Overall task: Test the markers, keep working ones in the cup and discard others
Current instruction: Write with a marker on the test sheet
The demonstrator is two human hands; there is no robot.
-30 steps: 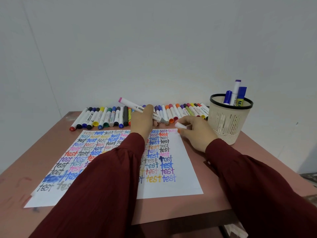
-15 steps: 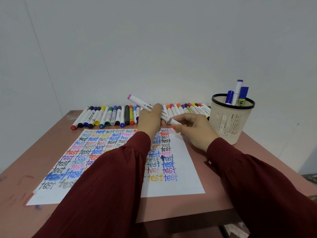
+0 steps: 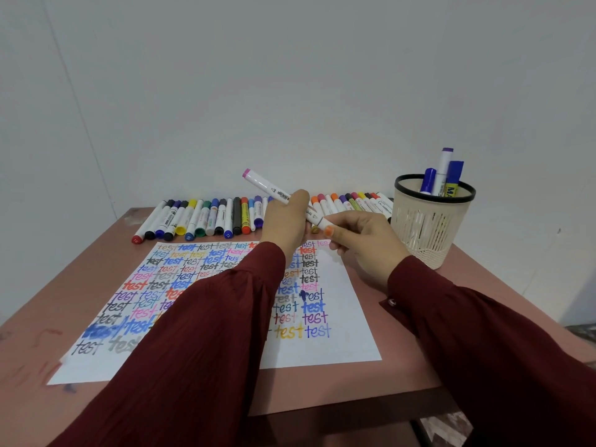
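Note:
My left hand (image 3: 285, 221) grips a white marker (image 3: 269, 187) with a pink end, held slanted above the far edge of the test paper (image 3: 325, 337). My right hand (image 3: 364, 240) pinches the marker's lower capped end, fingers curled round it. A row of markers (image 3: 206, 217) lies along the back of the table, partly hidden behind my hands. The beige mesh cup (image 3: 429, 227) with a black rim stands at the right and holds three markers (image 3: 443, 174).
The paper covered in coloured "test" words lies in the middle of the reddish table (image 3: 396, 372). A white wall (image 3: 290, 91) rises right behind the marker row. The table's front edge is near my sleeves.
My right hand brought the cap from the paper up onto the marker's tip. My left hand lifted the marker slightly and shifted it right.

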